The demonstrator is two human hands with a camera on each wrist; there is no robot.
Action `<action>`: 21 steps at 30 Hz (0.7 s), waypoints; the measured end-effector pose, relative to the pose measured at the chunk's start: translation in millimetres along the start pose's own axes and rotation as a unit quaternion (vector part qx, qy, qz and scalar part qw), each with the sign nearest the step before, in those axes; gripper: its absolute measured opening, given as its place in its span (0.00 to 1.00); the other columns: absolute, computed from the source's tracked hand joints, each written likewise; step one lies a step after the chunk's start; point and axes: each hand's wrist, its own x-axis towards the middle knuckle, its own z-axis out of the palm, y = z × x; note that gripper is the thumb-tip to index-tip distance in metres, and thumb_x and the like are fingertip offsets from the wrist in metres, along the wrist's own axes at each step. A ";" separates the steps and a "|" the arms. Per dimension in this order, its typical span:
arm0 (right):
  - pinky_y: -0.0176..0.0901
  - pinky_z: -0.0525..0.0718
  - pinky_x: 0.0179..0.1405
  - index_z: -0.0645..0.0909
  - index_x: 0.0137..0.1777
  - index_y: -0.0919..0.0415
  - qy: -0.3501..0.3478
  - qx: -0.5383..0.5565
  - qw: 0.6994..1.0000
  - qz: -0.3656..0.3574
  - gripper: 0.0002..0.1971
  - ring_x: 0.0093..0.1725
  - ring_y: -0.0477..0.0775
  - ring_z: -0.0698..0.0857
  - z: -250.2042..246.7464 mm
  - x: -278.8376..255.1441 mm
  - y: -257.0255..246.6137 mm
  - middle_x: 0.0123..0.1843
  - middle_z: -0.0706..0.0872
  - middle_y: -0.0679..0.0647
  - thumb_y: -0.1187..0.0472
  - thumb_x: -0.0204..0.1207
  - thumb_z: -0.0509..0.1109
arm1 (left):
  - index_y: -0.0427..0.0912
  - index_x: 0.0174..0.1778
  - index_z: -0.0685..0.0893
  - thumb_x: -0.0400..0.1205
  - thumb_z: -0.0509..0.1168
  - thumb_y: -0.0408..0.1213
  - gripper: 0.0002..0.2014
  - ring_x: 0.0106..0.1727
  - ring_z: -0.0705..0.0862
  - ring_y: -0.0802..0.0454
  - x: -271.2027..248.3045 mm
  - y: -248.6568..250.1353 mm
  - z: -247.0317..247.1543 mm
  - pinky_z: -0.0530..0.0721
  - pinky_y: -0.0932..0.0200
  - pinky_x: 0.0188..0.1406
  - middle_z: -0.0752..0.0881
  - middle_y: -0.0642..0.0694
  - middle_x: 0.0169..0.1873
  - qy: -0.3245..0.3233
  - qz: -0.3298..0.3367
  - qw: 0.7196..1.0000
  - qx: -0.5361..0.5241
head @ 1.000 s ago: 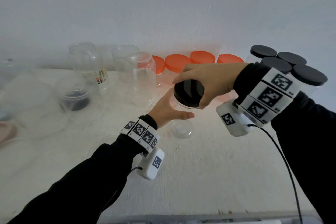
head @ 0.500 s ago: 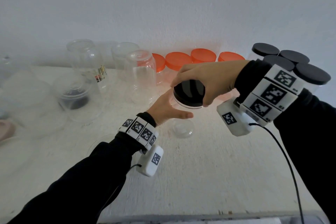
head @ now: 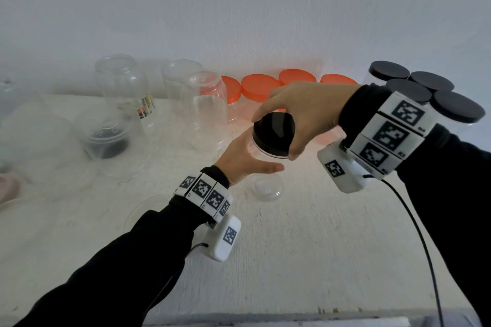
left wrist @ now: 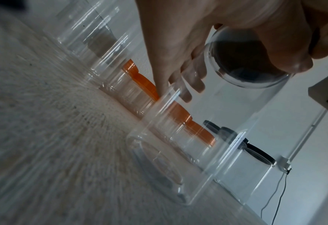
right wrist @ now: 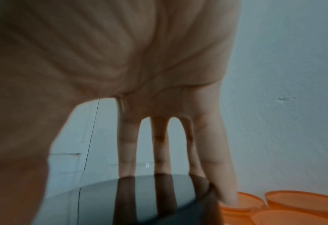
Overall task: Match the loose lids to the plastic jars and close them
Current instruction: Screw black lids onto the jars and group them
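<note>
The black lid (head: 273, 138) sits atop a clear jar (head: 261, 164) mid-desk (head: 292, 247). Right hand (head: 305, 117) curls round the lid; left hand (head: 239, 162) wraps the jar, seemingly loosely. 4 orange-lidded jars (head: 259, 86) stand at 12 o'clock.

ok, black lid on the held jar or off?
On: the black lid caps the clear jar; right hand grips it. Fully tightened: cannot tell.

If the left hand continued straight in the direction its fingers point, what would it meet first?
Probably the orange-lidded jars by the wall: the left hand, holding the clear jar, points toward them. Depth is unclear.
</note>
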 end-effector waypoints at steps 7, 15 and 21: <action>0.38 0.74 0.43 0.74 0.68 0.43 0.053 -0.011 0.998 0.024 0.39 0.52 0.47 0.75 7.4 -0.9 -0.9 0.50 0.73 0.42 0.40 0.54 0.80 | 0.67 0.59 0.72 0.55 0.78 0.51 0.36 0.61 0.78 0.68 -1.8 0.4 2.0 0.73 0.67 0.60 0.82 0.61 0.56 0.013 -0.009 1.000 0.006; 0.44 0.81 0.35 0.81 0.49 0.62 0.146 -0.032 0.986 0.068 0.35 0.41 0.54 0.82 23.4 -2.1 -8.2 0.42 0.83 0.53 0.30 0.59 0.69 | 0.55 0.66 0.72 0.62 0.81 0.37 0.38 0.59 0.78 0.70 -1.1 -4.9 4.9 0.73 0.72 0.55 0.82 0.60 0.57 0.035 -0.005 0.999 0.000; 0.39 0.71 0.23 0.80 0.40 0.67 0.165 -0.062 0.977 0.119 0.39 0.28 0.52 0.74 30.0 -3.4 -16.9 0.31 0.78 0.54 0.25 0.64 0.62 | 0.50 0.68 0.73 0.63 0.81 0.35 0.38 0.58 0.76 0.73 -1.7 -11.1 11.0 0.72 0.80 0.54 0.81 0.61 0.57 0.065 0.005 0.998 0.019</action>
